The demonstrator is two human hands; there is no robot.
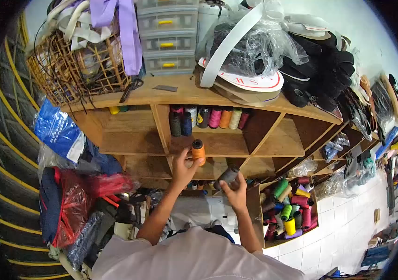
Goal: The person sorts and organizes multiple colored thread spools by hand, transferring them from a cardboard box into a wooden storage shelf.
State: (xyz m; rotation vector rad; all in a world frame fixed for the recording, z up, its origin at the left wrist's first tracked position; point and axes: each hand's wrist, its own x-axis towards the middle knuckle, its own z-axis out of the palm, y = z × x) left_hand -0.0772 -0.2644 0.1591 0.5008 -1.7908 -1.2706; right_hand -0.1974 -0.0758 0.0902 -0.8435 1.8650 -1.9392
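My left hand (183,166) is closed around an orange thread spool (198,152), held upright before the wooden shelf (208,148). In my right hand (235,190) is a dark grey thread spool (229,175), tilted and lower than the orange one. Behind them, a row of thread spools (215,118) in black, white, pink, orange, cream and dark red stands in the middle compartment. To the right of my right hand, an open box (258,215) holds a heap of spools in many colours.
On the shelf top stand a wicker basket (80,70), a drawer unit (168,35), scissors (131,89) and plastic-wrapped sandal parts (250,51). Bagged materials (75,200) are piled at the left. White floor tiles (334,224) show at the right.
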